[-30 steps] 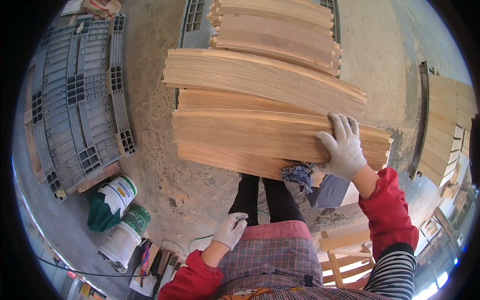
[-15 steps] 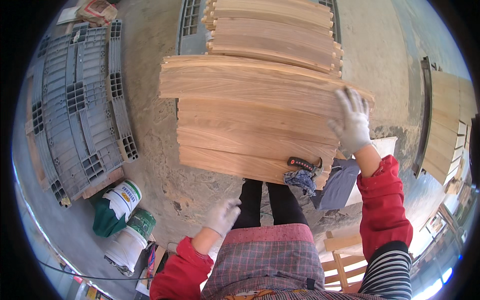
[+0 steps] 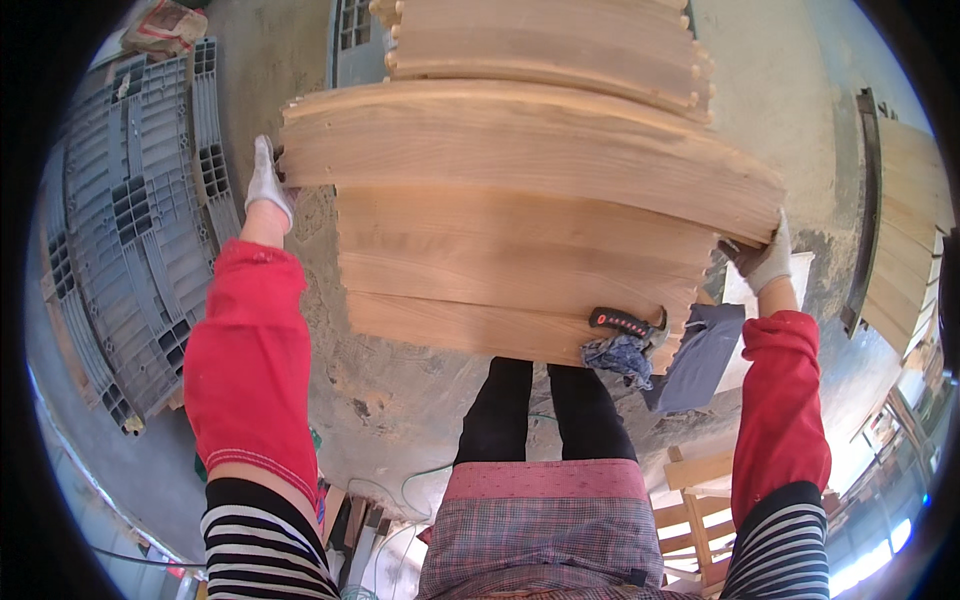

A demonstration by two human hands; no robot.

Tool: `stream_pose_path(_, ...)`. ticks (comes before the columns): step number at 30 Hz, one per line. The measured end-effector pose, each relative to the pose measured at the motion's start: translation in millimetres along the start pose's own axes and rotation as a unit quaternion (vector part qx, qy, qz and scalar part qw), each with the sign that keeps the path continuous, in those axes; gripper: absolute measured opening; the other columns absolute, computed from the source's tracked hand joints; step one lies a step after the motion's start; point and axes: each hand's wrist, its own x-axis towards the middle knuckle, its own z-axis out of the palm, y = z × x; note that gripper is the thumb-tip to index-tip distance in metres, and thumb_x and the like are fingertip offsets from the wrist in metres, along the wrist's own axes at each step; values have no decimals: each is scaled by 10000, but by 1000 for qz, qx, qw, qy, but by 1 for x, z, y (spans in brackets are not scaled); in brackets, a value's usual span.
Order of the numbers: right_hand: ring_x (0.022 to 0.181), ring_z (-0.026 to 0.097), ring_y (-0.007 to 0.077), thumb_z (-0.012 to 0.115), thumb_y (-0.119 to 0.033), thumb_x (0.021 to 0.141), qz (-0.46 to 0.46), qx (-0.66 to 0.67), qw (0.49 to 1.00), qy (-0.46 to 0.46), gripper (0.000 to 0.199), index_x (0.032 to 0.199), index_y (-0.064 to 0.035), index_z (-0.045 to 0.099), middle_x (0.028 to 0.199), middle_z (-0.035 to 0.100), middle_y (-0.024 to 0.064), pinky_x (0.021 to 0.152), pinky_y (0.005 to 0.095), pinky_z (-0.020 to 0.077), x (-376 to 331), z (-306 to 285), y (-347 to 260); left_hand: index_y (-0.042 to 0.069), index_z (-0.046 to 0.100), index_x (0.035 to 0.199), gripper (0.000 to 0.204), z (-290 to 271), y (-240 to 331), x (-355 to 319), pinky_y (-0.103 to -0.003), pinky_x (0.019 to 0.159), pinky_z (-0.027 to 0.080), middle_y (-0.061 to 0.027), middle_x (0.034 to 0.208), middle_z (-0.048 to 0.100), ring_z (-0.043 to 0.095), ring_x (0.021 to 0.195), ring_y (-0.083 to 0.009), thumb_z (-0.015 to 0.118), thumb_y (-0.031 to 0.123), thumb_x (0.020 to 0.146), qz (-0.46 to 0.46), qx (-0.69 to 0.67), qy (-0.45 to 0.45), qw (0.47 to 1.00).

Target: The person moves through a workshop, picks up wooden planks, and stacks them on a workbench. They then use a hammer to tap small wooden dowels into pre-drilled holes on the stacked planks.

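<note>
A long wooden board [image 3: 520,135] lies across the top of a stack of similar boards [image 3: 520,240], jutting past it on both sides. My left hand [image 3: 268,185], in a whitish glove, grips the board's left end. At the opposite end my right hand [image 3: 768,255], gloved too, is closed around the board's edge, its fingers partly under the wood. Near the stack's front right corner rest a black-handled tool [image 3: 627,320] with red marks and a crumpled blue rag [image 3: 618,357]. The tool's head is partly hidden.
Beyond the board stands another pile of boards [image 3: 545,45]. Grey plastic pallets [image 3: 130,230] are at the left, with a sack [image 3: 165,28] behind them. A grey cloth [image 3: 695,355] hangs by the stack's right corner. More panels [image 3: 905,225] lie at the far right.
My left hand has moved from near my lap up to the board's left end and taken hold. My right hand has slid from the board's top to its right end and gripped it.
</note>
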Motion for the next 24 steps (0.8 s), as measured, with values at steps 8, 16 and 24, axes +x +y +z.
stream_pose_path(8, 1129, 502, 348, 399, -541, 869, 19, -14, 997, -67, 537, 1233, -155, 484, 1236, 534, 113, 945, 621, 383, 13, -18, 2, 151, 454, 1253, 564, 3, -17, 6, -475, 926, 453, -96, 1262, 493, 499, 1133, -309, 529, 544, 854, -103, -159, -48, 981)
stream_pose_path(16, 1018, 569, 318, 384, -435, 912, 24, -94, 995, -31, 394, 1168, -169, 521, 1130, 593, 94, 849, 561, 483, 35, -26, 3, 175, 508, 1192, 462, -12, -27, 28, -415, 878, 452, -49, 1166, 556, 541, 1040, -243, 443, 522, 894, -139, -99, -147, 974)
stream_pose_path(24, 1126, 519, 338, 358, -464, 921, 38, -65, 996, -47, 449, 1237, -172, 487, 1224, 556, 94, 943, 587, 420, 30, -21, 2, 188, 478, 1222, 495, -12, -23, 9, -429, 924, 426, -46, 1219, 520, 501, 1112, -243, 440, 557, 895, -138, -89, -144, 976)
